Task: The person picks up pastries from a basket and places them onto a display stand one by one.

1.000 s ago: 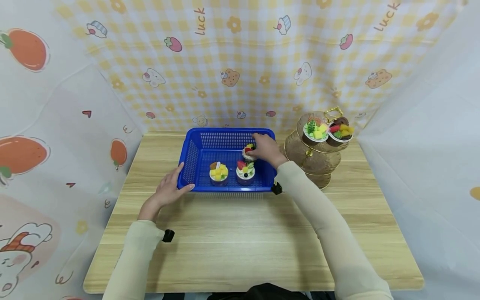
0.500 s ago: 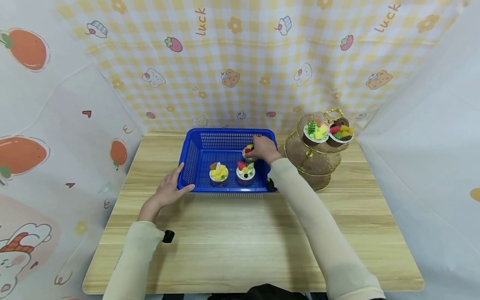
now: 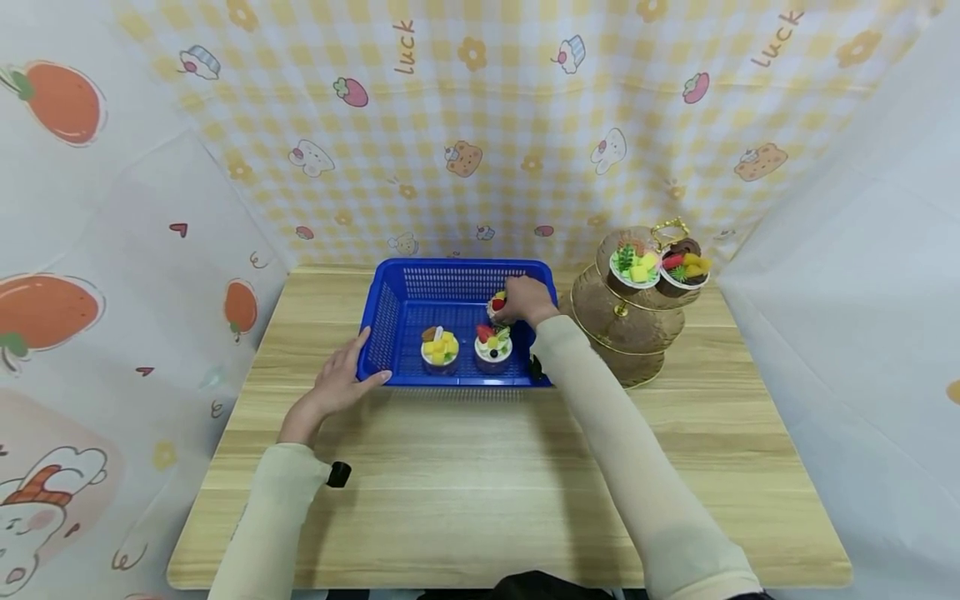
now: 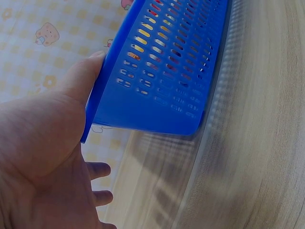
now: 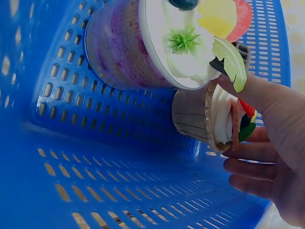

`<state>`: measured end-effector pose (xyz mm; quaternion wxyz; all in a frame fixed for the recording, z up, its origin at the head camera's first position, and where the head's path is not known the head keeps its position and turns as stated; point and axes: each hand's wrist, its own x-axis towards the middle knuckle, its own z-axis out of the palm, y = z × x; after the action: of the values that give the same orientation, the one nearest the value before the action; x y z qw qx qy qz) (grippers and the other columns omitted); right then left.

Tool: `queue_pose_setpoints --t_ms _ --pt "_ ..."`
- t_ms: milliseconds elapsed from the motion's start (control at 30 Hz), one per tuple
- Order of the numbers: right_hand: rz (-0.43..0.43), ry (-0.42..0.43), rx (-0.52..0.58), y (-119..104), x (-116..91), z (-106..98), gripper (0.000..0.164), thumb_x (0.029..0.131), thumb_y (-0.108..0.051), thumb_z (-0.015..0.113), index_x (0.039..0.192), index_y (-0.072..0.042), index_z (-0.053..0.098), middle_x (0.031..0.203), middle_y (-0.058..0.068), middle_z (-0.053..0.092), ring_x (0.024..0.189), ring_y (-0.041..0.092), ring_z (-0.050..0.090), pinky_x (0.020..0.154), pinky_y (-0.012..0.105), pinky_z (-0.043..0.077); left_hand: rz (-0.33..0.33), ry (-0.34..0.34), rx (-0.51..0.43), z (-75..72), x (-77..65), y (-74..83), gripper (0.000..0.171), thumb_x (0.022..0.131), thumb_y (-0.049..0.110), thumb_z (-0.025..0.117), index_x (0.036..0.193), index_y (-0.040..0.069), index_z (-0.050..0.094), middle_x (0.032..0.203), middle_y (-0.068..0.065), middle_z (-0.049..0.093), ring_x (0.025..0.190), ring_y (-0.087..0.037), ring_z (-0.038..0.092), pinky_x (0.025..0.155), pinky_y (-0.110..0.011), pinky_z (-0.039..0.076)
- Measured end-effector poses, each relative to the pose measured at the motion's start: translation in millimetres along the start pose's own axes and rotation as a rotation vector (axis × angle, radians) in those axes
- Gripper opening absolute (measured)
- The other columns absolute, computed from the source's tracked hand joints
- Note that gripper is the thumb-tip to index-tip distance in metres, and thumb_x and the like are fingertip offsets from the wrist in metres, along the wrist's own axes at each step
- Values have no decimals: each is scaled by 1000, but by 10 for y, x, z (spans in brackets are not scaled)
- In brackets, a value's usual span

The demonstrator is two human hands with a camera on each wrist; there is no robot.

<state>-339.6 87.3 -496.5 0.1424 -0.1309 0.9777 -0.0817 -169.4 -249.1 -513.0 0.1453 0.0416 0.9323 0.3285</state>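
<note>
A blue plastic basket [image 3: 463, 294] stands near the back of the table. My left hand [image 3: 333, 383] rests at its front left corner, thumb along the front rim and fingers, nearly straight, along the left side. Inside, toward the back right, my right hand [image 3: 528, 298] holds a small cupcake [image 5: 193, 114] between thumb and fingers. The cupcake has a pleated wrapper, white cream and red fruit on top; part of it is hidden by the hand. In front of it stands a dessert cup [image 3: 492, 348] with fruit on cream. Left of that is another dessert cup [image 3: 439, 350] topped with yellow cubes.
Right of the basket stands a tiered stand [image 3: 622, 321] with gold edges and handle. Its top tier carries a dessert cup [image 3: 634, 268] with yellow cubes and a brown cup [image 3: 682, 271] with fruit. A checked cloth [image 3: 405, 167] hangs behind the wooden table [image 3: 465, 483].
My right wrist and forearm have shifted slightly left, while the fingers stay around the cupcake in the basket. My left hand has kept its place at the corner.
</note>
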Motion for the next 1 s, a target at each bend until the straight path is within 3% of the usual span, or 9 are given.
queue_pose_setpoints --t_ms 267,667,733,800,900,967,1000 --pt "-12 -26 3 -8 -10 -5 32 78 -38 81 85 -13 63 84 3 63 73 19 55 65 34 47 -9 -9 10 18 -2 6 95 96 54 55 160 21 -6 165 -27 4 149 -55 4 112 -78 7" --pt "-19 -15 -14 -16 -3 16 30 78 -37 81 84 -13 65 86 2 65 76 19 56 66 33 48 -14 -16 1 8 -20 39 95 96 54 55 160 22 -6 165 -27 3 149 -56 3 112 -79 6" --pt "-19 -17 -16 -15 1 19 33 79 -38 80 92 -11 66 91 4 66 79 20 58 69 34 50 -16 -16 -1 5 -24 46 95 96 54 56 160 22 -7 165 -27 3 149 -56 2 112 -79 6" --pt "-12 -23 -17 -14 11 25 47 80 -40 78 111 -7 64 102 7 68 88 22 62 76 35 54 -14 -16 -5 5 -22 46 95 96 54 56 160 22 -7 165 -28 3 148 -56 2 111 -79 6" --pt "13 -28 -9 -13 40 36 81 80 -43 77 144 -6 44 126 12 64 113 28 62 93 41 55 -10 -11 -13 8 -20 35 96 95 56 55 160 23 -7 165 -28 3 148 -57 2 111 -79 6" --pt "17 -20 1 -16 59 34 97 79 -45 78 154 -6 28 134 14 60 123 31 59 100 44 53 -9 -13 -16 5 -18 20 97 94 59 54 160 23 -8 165 -28 2 148 -57 1 111 -79 5" --pt "11 -7 8 -19 58 25 99 78 -45 78 153 -7 26 134 15 60 123 32 58 101 45 52 -11 -16 -16 4 -14 7 98 94 60 54 160 24 -9 165 -28 1 148 -57 1 111 -79 5"
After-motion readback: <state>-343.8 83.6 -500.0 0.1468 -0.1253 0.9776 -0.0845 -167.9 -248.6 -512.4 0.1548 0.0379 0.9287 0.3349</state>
